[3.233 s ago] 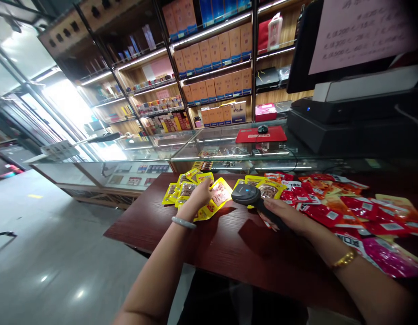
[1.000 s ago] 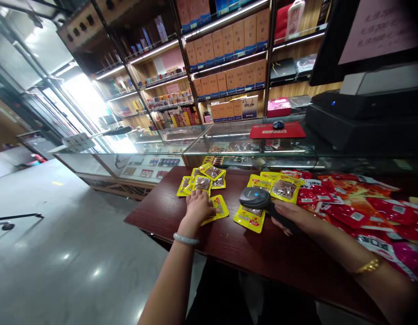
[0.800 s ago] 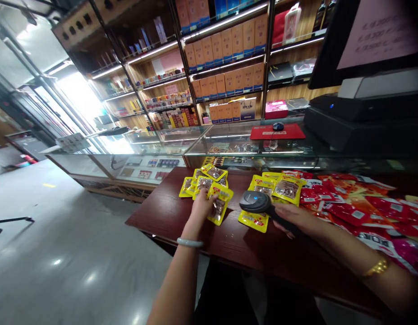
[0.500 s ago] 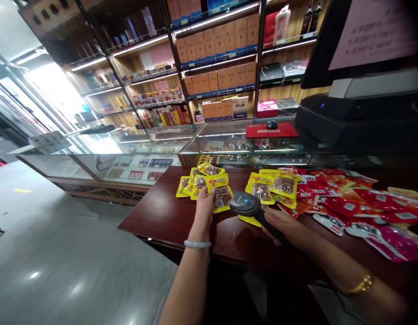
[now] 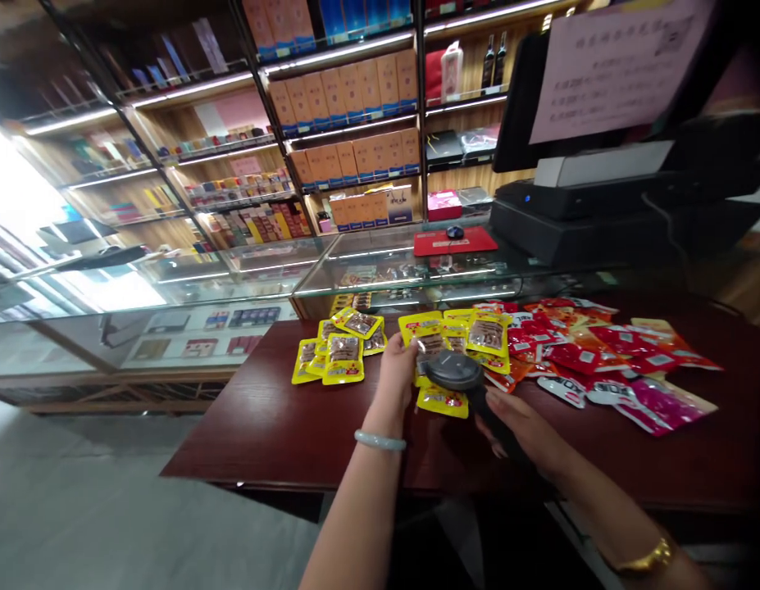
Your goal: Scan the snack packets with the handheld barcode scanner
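My left hand (image 5: pixel 395 373) pinches the edge of a yellow snack packet (image 5: pixel 421 325) with a clear window showing brown food. In my right hand (image 5: pixel 527 422) is a black handheld barcode scanner (image 5: pixel 454 371), its head covering the lower part of that packet. Another yellow packet (image 5: pixel 442 401) lies on the table just below the scanner head. Right behind the scanner, several more yellow packets (image 5: pixel 487 333) are heaped. To the left of my left hand sits a separate pile of yellow packets (image 5: pixel 343 358).
Red and orange snack bags (image 5: pixel 585 356) cover the right of the dark wooden table (image 5: pixel 262 426), with a purple bag (image 5: pixel 666 403) at their front. Behind stand a glass display counter (image 5: pixel 330 274), a mouse (image 5: pixel 455 233) on a red mat, and a monitor (image 5: pixel 521 106).
My left hand has carried its packet rightward, away from the left pile and towards the heap behind the scanner. The view has turned right. The scanner stays in my right hand.
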A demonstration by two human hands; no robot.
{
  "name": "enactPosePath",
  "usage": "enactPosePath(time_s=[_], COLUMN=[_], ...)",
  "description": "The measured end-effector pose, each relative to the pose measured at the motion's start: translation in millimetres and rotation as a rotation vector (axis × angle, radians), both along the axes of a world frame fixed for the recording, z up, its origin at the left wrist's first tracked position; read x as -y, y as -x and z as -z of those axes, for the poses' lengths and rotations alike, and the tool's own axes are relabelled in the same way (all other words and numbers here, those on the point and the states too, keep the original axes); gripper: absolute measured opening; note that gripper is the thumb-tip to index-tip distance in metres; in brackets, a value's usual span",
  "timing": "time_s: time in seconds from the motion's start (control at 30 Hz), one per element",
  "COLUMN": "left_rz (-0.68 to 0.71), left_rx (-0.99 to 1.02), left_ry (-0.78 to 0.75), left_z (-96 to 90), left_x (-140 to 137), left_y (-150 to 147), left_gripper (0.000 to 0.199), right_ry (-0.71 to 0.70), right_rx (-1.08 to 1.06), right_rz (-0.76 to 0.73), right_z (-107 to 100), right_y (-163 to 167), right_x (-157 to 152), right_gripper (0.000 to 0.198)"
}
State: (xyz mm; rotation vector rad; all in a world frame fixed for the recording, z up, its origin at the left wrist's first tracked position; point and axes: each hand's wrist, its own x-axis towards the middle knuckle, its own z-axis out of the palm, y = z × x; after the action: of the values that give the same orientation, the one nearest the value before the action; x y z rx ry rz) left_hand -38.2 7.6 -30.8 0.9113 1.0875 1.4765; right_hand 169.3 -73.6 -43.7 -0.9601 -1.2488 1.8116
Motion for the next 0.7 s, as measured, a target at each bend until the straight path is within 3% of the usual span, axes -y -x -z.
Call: enactPosePath(time_s=[0.1,0.2,0.33,0.43,0.5,0.57,0.7], left_rz=[0.128,0.05,-0.121,-0.42,-0.503,-0.495,-0.419], left_rx=[-0.106,-0.39,-0.896,-1.333,-1.456,-1.498,-1.52], left_ry=[-0.011,-0.023,0.023,0.289,0.487,0.613,0.692], left_z=[6.5,11.5,3.2,-7.8,-12.2,-13.8,-13.6], left_x=[-16,-20,-1,17,23,24,17], left_y=[-23,-17,43,97,124,140,154], left_gripper=[0.051,0.064,0.056,0.063,0.068,0.07,0.064], right_ry=[0.001,-0.004,0.021,0.05,0.052,0.044,0.021], right_rx=[0.003,0.026,0.035,0.018,0.008,0.018,0.002], right_rz=[0.123,0.166,0.112,0.066,0.036,-0.014,-0.057], right_z=[2,3,4,3,1,-2,-6], right_y=[-8,-12,-7,7,23,41,71], right_x=[0,1,1,-2,-7,-13,-25], right_gripper=[0.048,0.049,0.049,0.049,0.052,0.056,0.06])
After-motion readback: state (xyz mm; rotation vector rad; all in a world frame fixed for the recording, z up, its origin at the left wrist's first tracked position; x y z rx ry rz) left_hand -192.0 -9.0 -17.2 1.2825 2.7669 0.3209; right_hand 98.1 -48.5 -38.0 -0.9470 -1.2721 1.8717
